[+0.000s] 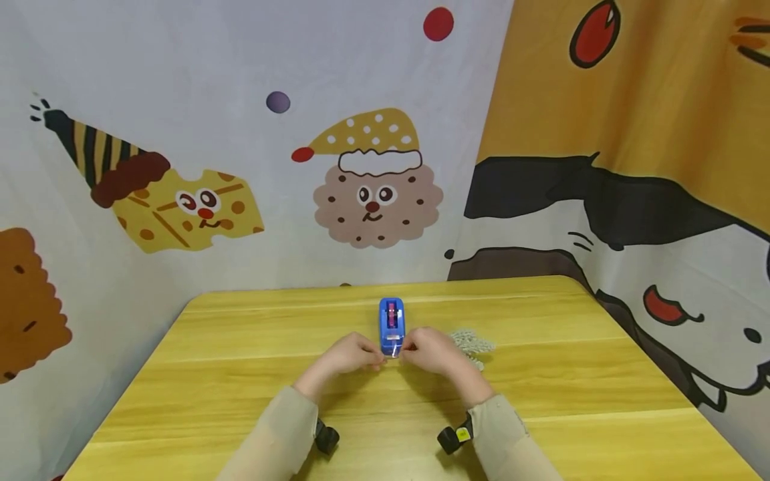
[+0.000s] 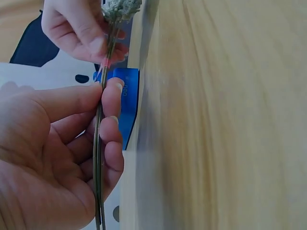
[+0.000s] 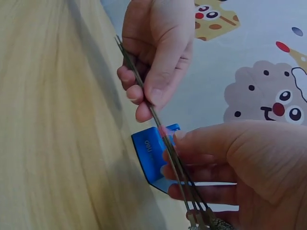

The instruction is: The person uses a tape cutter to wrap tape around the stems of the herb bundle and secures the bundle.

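Both hands hold a small bunch of dried flowers by its thin dark stems (image 2: 98,158), close in front of a blue tape dispenser (image 1: 392,329). My left hand (image 1: 351,354) pinches the stems between thumb and forefinger, with the other fingers curled behind them. Nearer the pale, fluffy flower heads (image 1: 471,342), my right hand (image 1: 430,349) grips the same bunch, its thumb by a pinkish band of tape (image 3: 164,131) around the stems. The flower heads show beyond the right wrist in the head view. In the dispenser sits a pink roll (image 1: 392,314).
A yellow wood-grain table (image 1: 240,374) lies under the hands, its far edge near a cartoon-printed curtain (image 1: 240,133). The dispenser stands toward the table's far side. Black wrist cameras are strapped over both beige sleeves (image 1: 273,427).
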The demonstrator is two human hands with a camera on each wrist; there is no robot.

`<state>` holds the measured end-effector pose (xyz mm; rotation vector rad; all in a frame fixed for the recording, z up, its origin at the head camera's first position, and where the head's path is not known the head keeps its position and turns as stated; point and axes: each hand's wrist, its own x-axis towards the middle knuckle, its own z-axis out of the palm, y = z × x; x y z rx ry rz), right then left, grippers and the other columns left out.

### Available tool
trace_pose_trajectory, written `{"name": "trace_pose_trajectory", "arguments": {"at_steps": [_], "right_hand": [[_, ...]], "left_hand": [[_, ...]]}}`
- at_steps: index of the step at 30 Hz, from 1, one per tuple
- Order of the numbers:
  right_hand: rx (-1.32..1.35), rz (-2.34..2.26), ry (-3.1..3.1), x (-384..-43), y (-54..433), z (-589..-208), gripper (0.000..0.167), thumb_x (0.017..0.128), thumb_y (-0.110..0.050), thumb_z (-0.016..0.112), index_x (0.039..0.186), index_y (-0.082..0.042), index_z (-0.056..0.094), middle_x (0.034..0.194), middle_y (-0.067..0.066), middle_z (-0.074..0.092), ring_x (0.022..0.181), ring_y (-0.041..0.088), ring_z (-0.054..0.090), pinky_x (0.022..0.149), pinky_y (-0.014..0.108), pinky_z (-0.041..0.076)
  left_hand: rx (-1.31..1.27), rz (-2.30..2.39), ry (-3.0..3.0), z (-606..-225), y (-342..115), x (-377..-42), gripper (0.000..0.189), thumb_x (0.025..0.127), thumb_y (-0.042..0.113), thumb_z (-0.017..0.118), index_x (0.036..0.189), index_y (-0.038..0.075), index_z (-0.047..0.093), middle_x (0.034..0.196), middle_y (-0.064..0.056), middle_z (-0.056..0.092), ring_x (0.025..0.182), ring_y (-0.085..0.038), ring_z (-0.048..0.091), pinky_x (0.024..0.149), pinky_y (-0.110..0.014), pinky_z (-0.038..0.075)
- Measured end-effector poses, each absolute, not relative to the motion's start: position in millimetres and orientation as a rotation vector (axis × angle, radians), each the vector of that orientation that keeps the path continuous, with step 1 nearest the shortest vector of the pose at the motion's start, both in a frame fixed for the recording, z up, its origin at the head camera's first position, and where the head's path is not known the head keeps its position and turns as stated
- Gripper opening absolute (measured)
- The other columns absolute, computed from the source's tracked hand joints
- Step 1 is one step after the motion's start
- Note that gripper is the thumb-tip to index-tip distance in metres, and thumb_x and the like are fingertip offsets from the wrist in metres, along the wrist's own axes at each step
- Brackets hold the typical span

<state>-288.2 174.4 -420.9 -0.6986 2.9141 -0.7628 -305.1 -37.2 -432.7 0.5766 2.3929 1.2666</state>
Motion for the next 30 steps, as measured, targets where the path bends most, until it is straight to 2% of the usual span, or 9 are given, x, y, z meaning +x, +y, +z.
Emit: {"name": "trace_pose_trajectory", "arguments": {"at_steps": [5,11,14,16,18,20,24,27,30], "right_hand": [[-0.678,-0.708,2.932,-287.6,175.8,-419.1,0.015,0.089,-0.014,0.068,0.075,-0.010,0.072,0.060,-0.008,0.054,0.051,0.009,0.042,0.049,0.026,0.040],[-0.643,-0.663,2.959,-286.0,173.7,-420.3,0.009,0.088,-0.015,0.070,0.082,-0.010,0.075,0.066,-0.009,0.060,0.054,0.009,0.048,0.055,0.029,0.046],[-0.622,-0.622,2.987,-285.4,172.2,-421.3,0.009,0.088,-0.016,0.070,0.082,-0.012,0.075,0.069,-0.008,0.064,0.057,0.009,0.051,0.077,0.042,0.050],[-0.612,-0.599,3.008,-285.0,171.1,-421.3,0.008,0.087,-0.016,0.071,0.081,-0.014,0.075,0.072,-0.009,0.066,0.061,0.008,0.053,0.091,0.051,0.043],[-0.601,-0.577,3.027,-284.8,170.3,-420.8,0.008,0.087,-0.017,0.071,0.081,-0.015,0.075,0.072,-0.009,0.067,0.063,0.009,0.055,0.099,0.057,0.035],[-0.597,-0.564,3.039,-284.4,169.5,-420.3,0.008,0.086,-0.017,0.071,0.081,-0.015,0.075,0.072,-0.009,0.067,0.063,0.009,0.055,0.098,0.056,0.037],[-0.619,-0.532,3.059,-284.8,168.1,-421.6,0.007,0.086,-0.018,0.071,0.080,-0.015,0.075,0.071,-0.009,0.066,0.060,0.008,0.052,0.080,0.042,0.048],[-0.615,-0.557,3.055,-285.9,167.6,-422.9,0.006,0.085,-0.018,0.073,0.080,-0.015,0.074,0.070,-0.009,0.065,0.058,0.007,0.051,0.065,0.032,0.047],[-0.582,-0.598,3.040,-286.4,167.3,-423.6,0.006,0.083,-0.018,0.075,0.079,-0.015,0.073,0.069,-0.009,0.063,0.057,0.007,0.050,0.059,0.027,0.045]], "left_hand": [[0.530,1.282,2.399,-432.5,-34.2,-305.1,0.012,0.090,0.011,0.067,0.090,0.003,0.076,0.077,-0.003,0.070,0.067,-0.015,0.058,0.061,-0.030,0.051],[0.520,1.285,2.413,-433.1,-31.8,-304.4,0.010,0.088,0.009,0.070,0.088,0.002,0.076,0.074,-0.005,0.069,0.065,-0.016,0.059,0.059,-0.031,0.051],[0.522,1.282,2.424,-433.2,-31.4,-304.9,0.009,0.087,0.009,0.071,0.088,0.002,0.076,0.073,-0.006,0.068,0.064,-0.015,0.058,0.058,-0.031,0.051],[0.516,1.274,2.431,-433.3,-31.1,-306.2,0.008,0.086,0.010,0.072,0.088,0.003,0.077,0.073,-0.006,0.068,0.063,-0.015,0.058,0.058,-0.031,0.051],[0.523,1.262,2.445,-433.2,-31.2,-307.8,0.008,0.086,0.010,0.073,0.087,0.004,0.077,0.073,-0.006,0.069,0.062,-0.014,0.058,0.058,-0.031,0.052],[0.529,1.241,2.457,-433.2,-31.3,-309.1,0.007,0.086,0.011,0.073,0.087,0.005,0.077,0.073,-0.006,0.069,0.061,-0.015,0.059,0.058,-0.032,0.051],[0.544,1.197,2.481,-433.1,-31.7,-310.5,0.006,0.086,0.011,0.073,0.087,0.007,0.077,0.074,-0.004,0.069,0.062,-0.016,0.060,0.058,-0.032,0.052],[0.535,1.190,2.482,-432.0,-31.7,-311.0,0.005,0.086,0.010,0.073,0.087,0.007,0.076,0.075,-0.003,0.069,0.062,-0.016,0.061,0.060,-0.032,0.052],[0.529,1.178,2.489,-430.3,-31.8,-311.9,0.004,0.086,0.010,0.072,0.087,0.009,0.076,0.074,-0.001,0.068,0.061,-0.015,0.060,0.060,-0.030,0.050]]}}
